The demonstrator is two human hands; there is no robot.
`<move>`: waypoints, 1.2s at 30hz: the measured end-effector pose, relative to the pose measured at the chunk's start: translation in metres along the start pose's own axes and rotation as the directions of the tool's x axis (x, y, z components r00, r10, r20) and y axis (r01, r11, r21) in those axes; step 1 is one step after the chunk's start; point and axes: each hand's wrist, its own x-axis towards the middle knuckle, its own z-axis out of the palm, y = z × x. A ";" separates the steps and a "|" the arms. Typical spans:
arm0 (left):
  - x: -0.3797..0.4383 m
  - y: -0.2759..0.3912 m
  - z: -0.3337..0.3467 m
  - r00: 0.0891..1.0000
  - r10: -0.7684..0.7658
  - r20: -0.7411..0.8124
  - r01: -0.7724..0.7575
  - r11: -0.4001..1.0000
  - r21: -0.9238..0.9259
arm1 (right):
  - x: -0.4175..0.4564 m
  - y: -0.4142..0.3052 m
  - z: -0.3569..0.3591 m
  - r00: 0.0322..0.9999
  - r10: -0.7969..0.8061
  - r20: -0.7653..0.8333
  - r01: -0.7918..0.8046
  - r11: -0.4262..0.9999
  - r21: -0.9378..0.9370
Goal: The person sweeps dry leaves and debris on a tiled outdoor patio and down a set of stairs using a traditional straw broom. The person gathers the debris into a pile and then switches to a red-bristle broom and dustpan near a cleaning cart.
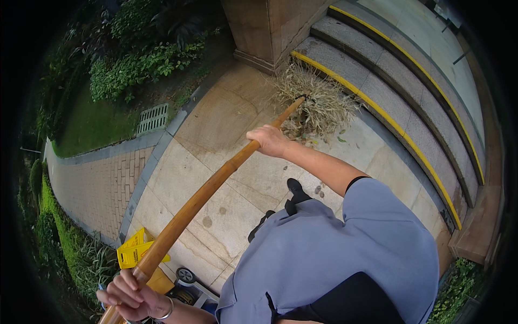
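Note:
A long bamboo pole [202, 198] runs diagonally from the lower left up to a bundle of dry twigs [323, 101], bound to it with dark ties as a broom. My right hand [271, 141] grips the pole's upper part. Around its thick lower end my left hand [131, 295] is curled, with a silver bangle on the wrist; some of its fingers look loosely bent. The twigs rest on stone paving beside the bottom step, and dry leaves [309, 141] lie near them.
Curved stone steps [376, 93] with yellow edging rise at right, beside a stone pillar [259, 32]. A yellow caution sign [135, 249] and a wheeled cart [194, 283] stand at lower left. A drain grate [152, 119] lies beside the grass and shrubs.

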 end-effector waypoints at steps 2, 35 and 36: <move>0.000 -0.095 0.028 0.976 -0.187 0.115 0.143 0.938 0.315 | -0.014 0.090 -0.017 0.963 0.261 -0.074 -0.268 0.957 -0.112; 0.036 0.029 -0.002 0.985 0.163 -0.057 -0.160 0.985 0.058 | -0.019 -0.038 -0.022 0.936 -0.042 0.349 0.006 0.995 0.104; 0.043 0.055 -0.003 0.978 0.196 0.067 -0.187 0.975 -0.120 | -0.020 -0.074 -0.025 0.949 -0.073 0.306 0.032 0.990 0.137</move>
